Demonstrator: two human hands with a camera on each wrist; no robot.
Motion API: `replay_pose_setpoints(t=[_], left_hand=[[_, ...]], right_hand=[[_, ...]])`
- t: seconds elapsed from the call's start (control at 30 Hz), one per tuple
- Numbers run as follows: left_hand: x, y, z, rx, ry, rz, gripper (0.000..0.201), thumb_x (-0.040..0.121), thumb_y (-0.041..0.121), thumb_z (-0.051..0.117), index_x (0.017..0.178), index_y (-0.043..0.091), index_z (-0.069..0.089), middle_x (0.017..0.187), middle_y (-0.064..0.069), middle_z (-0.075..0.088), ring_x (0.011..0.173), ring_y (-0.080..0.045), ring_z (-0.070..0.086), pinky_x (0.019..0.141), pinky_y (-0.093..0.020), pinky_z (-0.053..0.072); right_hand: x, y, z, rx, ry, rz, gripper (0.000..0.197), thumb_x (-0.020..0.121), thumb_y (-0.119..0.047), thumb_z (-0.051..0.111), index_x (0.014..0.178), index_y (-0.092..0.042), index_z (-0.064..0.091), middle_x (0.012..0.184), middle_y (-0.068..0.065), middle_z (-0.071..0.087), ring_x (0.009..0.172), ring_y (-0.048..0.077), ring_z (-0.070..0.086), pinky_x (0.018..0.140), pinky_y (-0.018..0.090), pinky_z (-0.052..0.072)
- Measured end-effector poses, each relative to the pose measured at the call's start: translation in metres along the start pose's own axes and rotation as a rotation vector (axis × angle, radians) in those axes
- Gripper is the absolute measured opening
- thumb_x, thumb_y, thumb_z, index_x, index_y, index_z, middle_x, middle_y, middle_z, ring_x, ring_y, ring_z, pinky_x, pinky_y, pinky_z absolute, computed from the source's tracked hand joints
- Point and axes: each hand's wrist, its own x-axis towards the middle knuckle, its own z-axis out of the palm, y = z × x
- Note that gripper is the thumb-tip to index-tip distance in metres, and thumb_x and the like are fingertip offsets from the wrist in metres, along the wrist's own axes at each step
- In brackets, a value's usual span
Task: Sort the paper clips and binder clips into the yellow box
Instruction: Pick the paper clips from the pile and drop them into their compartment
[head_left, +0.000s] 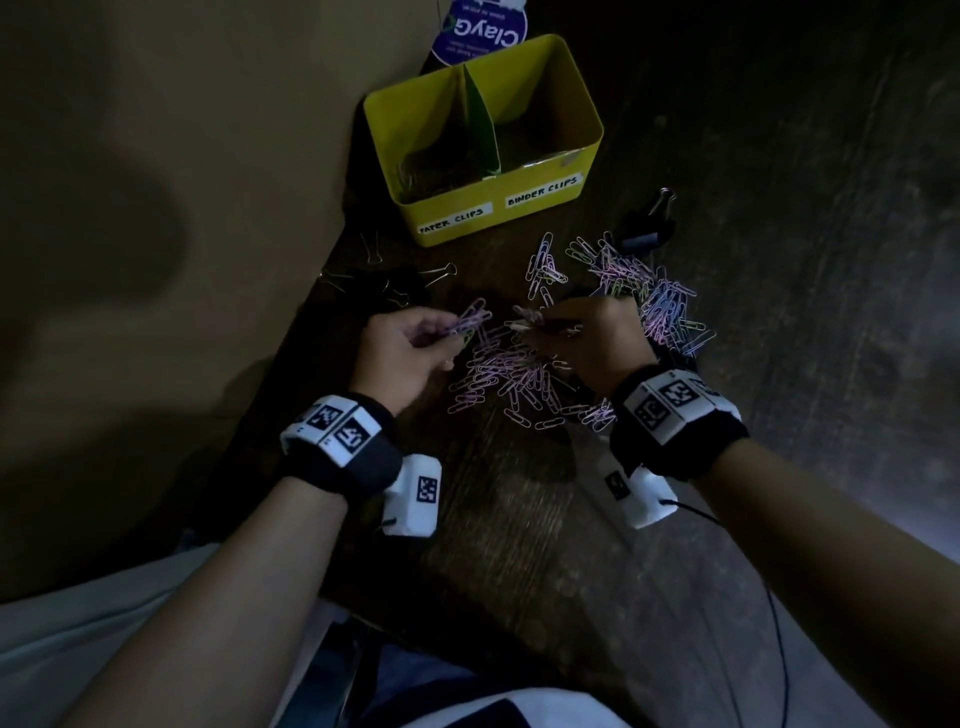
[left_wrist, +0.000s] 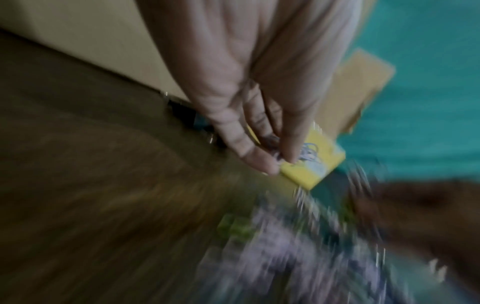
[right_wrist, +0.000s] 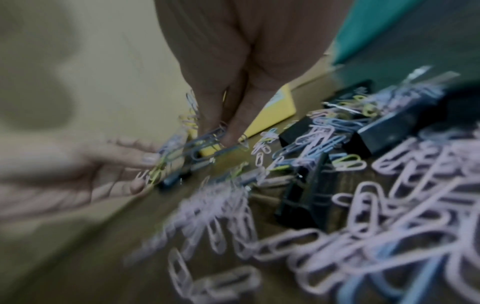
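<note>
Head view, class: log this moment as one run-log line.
left hand: pinches paper clips | right hand: picking at paper clip pile | yellow box: binder clips still outside

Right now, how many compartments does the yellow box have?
2. The yellow box has a left compartment labelled PAPER CLIPS, with clips already in it, and a right compartment labelled BINDER CLIPS, whose floor is too dim to judge.

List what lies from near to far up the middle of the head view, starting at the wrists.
Wrist-worn white cameras → loose pink paper clips on the wooden table → yellow divided box labelled paper clips and binder clips → purple round label.
</note>
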Motion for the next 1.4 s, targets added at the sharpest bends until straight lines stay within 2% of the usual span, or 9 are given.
replay_pose_setpoints(t=[0.17, 0.3, 0.5, 0.67, 0.8, 0.93, 1.07, 1.2, 1.4], left_hand=[[0.015, 0.041, -0.020, -0.261, 0.002, 0.087, 0.019, 0.078, -0.006, 0.066, 0.089, 0.010, 0.066, 0.090, -0.006, 0.067, 0.061, -0.009, 0.061, 0.057, -0.022, 0.052], [0.046, 0.083, -0.038, -0.284, 0.013, 0.179, 0.019, 0.079, -0.004, 0.066, 0.086, 0.013, 0.065, 0.082, 0.002, 0.068, 0.066, -0.008, 0.062, 0.060, -0.022, 0.052], [0.113, 0.120, -0.043, 0.184, 0.146, 0.211, 0.020, 0.076, 0.004, 0.070, 0.073, 0.022, 0.062, 0.063, 0.008, 0.065, 0.045, 0.000, 0.056, 0.055, -0.025, 0.051], [0.132, 0.118, -0.025, 0.688, 0.063, 0.243, 0.018, 0.079, 0.009, 0.071, 0.096, 0.005, 0.071, 0.094, -0.013, 0.070, 0.079, -0.024, 0.066, 0.071, -0.027, 0.052], [0.133, 0.112, -0.021, 0.766, 0.038, 0.271, 0.025, 0.081, 0.014, 0.070, 0.105, 0.005, 0.069, 0.112, -0.013, 0.067, 0.103, -0.026, 0.062, 0.087, -0.028, 0.046], [0.123, 0.104, -0.025, 0.614, 0.075, 0.296, 0.022, 0.085, 0.015, 0.065, 0.106, 0.012, 0.068, 0.107, -0.009, 0.068, 0.098, -0.020, 0.064, 0.082, -0.024, 0.048], [0.098, 0.097, -0.033, 0.494, 0.293, 0.407, 0.018, 0.089, 0.017, 0.059, 0.103, 0.014, 0.070, 0.105, -0.001, 0.068, 0.087, -0.004, 0.056, 0.063, 0.001, 0.037], [0.071, 0.073, -0.035, 0.415, 0.464, 0.500, 0.015, 0.086, 0.016, 0.060, 0.094, 0.012, 0.072, 0.096, 0.001, 0.066, 0.083, -0.002, 0.053, 0.066, 0.004, 0.033], [0.053, 0.026, -0.009, 0.438, 0.164, 0.547, 0.012, 0.083, 0.008, 0.062, 0.090, 0.007, 0.072, 0.090, -0.009, 0.070, 0.072, -0.009, 0.059, 0.068, -0.005, 0.043]], right_hand=[[-0.002, 0.001, -0.007, 0.198, 0.078, 0.156, 0.024, 0.074, -0.023, 0.076, 0.094, -0.010, 0.074, 0.088, -0.001, 0.073, 0.070, -0.003, 0.062, 0.064, -0.001, 0.043], [0.000, -0.008, -0.014, 0.330, 0.130, 0.212, 0.016, 0.073, -0.026, 0.077, 0.080, -0.013, 0.074, 0.079, 0.000, 0.074, 0.070, 0.008, 0.069, 0.069, 0.020, 0.055], [0.005, -0.035, -0.029, 0.457, 0.211, 0.176, 0.003, 0.076, -0.016, 0.074, 0.077, -0.016, 0.072, 0.072, -0.003, 0.072, 0.060, -0.002, 0.067, 0.057, 0.012, 0.052], [0.019, -0.045, -0.039, 0.503, 0.224, 0.170, 0.016, 0.075, -0.017, 0.075, 0.090, -0.010, 0.072, 0.081, 0.001, 0.073, 0.068, 0.006, 0.070, 0.059, 0.020, 0.055], [0.039, -0.055, -0.050, 0.524, 0.221, 0.137, 0.012, 0.073, -0.021, 0.077, 0.085, -0.019, 0.073, 0.083, 0.001, 0.074, 0.073, 0.014, 0.072, 0.064, 0.032, 0.058], [0.074, -0.065, -0.057, 0.498, 0.259, 0.114, 0.014, 0.072, -0.021, 0.078, 0.085, -0.018, 0.073, 0.081, 0.000, 0.073, 0.069, 0.013, 0.072, 0.065, 0.030, 0.059], [0.117, -0.077, -0.056, 0.327, 0.267, 0.039, 0.019, 0.076, -0.029, 0.074, 0.092, -0.019, 0.073, 0.089, -0.006, 0.072, 0.079, 0.003, 0.069, 0.071, 0.024, 0.058], [0.161, -0.085, -0.040, -0.021, 0.217, -0.044, 0.027, 0.085, -0.035, 0.063, 0.105, -0.017, 0.069, 0.109, 0.001, 0.068, 0.098, 0.009, 0.062, 0.084, 0.020, 0.050], [0.195, -0.071, -0.008, -0.363, -0.073, -0.046, 0.042, 0.086, -0.034, 0.061, 0.120, -0.009, 0.061, 0.125, 0.013, 0.059, 0.113, 0.027, 0.053, 0.093, 0.035, 0.044]])
